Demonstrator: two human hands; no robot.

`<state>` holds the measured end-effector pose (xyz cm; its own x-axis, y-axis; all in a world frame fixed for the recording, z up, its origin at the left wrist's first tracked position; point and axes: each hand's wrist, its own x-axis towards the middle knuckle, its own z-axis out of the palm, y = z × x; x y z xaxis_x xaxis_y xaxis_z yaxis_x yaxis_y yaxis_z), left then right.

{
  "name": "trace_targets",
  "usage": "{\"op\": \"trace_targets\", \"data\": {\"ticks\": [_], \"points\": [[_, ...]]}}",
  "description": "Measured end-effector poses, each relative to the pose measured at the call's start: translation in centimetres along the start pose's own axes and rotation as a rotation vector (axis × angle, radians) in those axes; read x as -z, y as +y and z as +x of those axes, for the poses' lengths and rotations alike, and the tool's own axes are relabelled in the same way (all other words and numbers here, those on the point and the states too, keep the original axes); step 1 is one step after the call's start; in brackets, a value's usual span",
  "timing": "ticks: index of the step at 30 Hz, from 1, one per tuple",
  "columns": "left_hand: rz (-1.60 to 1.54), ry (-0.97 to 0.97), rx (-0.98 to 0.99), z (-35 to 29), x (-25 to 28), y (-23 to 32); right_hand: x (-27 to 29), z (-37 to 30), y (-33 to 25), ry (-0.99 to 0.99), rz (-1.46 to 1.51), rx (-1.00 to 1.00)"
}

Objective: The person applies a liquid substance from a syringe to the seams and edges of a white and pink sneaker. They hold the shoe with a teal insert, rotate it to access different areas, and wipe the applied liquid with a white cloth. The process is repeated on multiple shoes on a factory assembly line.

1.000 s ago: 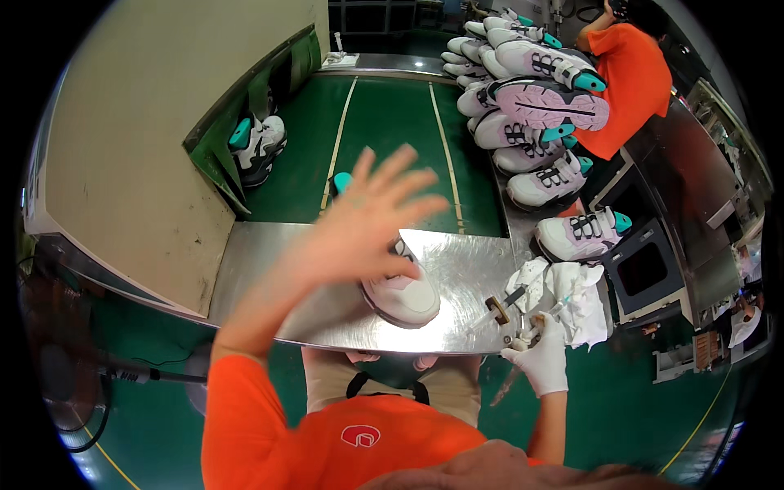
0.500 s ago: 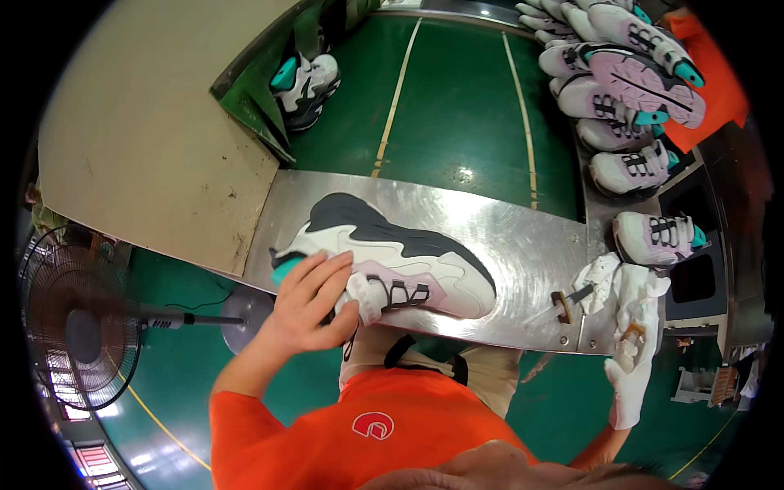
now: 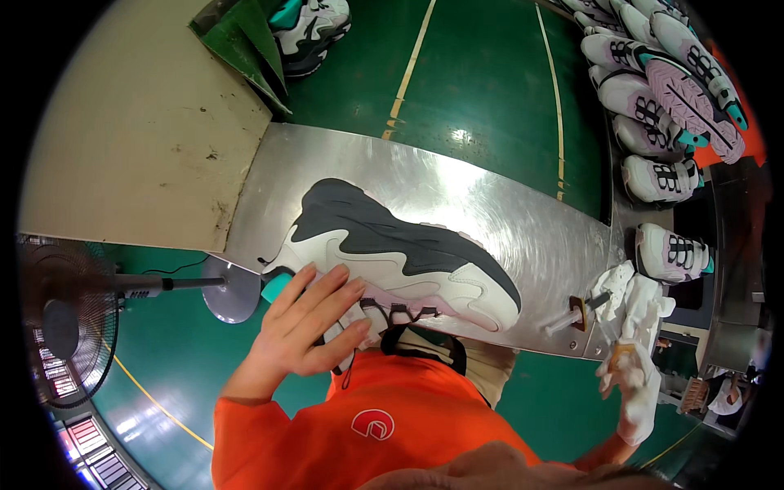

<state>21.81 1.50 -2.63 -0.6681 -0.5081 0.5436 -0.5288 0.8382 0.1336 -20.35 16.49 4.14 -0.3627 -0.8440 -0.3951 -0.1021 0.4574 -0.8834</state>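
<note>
My bare left hand grips a white, black and lilac sneaker at its collar and tongue, fingers across the side and thumb beneath. The shoe is tipped onto its side on the metal tabletop, its dark sole edge facing away from me and its toe to the right. At the lower right, my white-gloved right hand is closed around a syringe-like applicator with a brown flange, partly hidden by the fingers. Another clear syringe, also brown-flanged, lies on the metal beside a crumpled white cloth.
Matching sneakers line the right side, several piled at the back. Another sneaker is on the green conveyor belt by a green flap. A beige panel borders the left; a standing fan is at lower left.
The sneaker has tipped farther, showing more of its dark sole edge, with my left hand still on it. My right hand has drawn slightly nearer me with the applicator. The view has shifted.
</note>
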Motion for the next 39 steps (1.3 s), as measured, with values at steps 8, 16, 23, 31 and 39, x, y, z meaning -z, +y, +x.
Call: {"op": "trace_targets", "data": {"ticks": [8, 16, 23, 31, 39], "points": [[-0.029, 0.028, -0.012, 0.5, 0.0, -0.4, -6.6, 4.5, -2.4, -0.773, 0.582, 0.418], [-0.019, 0.027, -0.018, 0.5, 0.0, -0.4, -8.3, 6.8, -2.2, -0.807, 0.621, 0.339], [-0.033, 0.000, -0.006, 0.7, 0.1, -0.2, -8.0, 7.1, -2.3, -0.793, 0.620, 0.307], [-0.042, -0.016, 0.002, 0.7, 0.1, -0.1, -7.4, 6.9, -1.4, -0.773, 0.649, 0.289], [-0.016, -0.048, 0.000, 1.4, 0.6, 0.1, -6.3, 5.7, 1.0, -0.568, 0.663, 0.167]]}}
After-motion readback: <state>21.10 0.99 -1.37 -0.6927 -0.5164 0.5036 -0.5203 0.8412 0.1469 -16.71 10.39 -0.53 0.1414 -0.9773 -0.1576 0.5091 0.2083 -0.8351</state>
